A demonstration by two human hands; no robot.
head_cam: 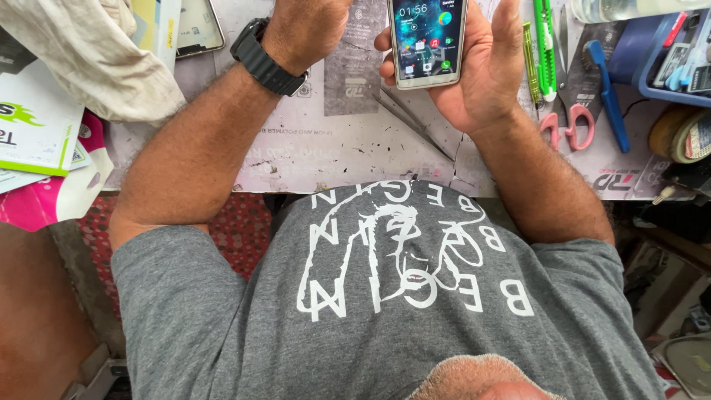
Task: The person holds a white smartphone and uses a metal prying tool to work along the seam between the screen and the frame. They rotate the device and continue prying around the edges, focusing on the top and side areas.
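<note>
My right hand [485, 74] holds a white smartphone [427, 41] upright over the work mat, the lit screen facing me and showing app icons. Its fingers wrap the phone's right edge and the thumb rests at the lower left corner. My left hand [305, 30], with a black watch [263, 58] on the wrist, is raised just left of the phone. The top of the frame cuts off its fingers, so their pose and any contact with the phone are hidden.
A stained grey work mat [333, 152] covers the bench, with thin tweezers [415, 124] on it. To the right lie a green utility knife [545, 46], pink-handled scissors [566, 122], a blue brush [609, 92], tape rolls [681, 135] and a blue tray [659, 74]. A cloth [89, 63] and boxes [37, 126] sit left.
</note>
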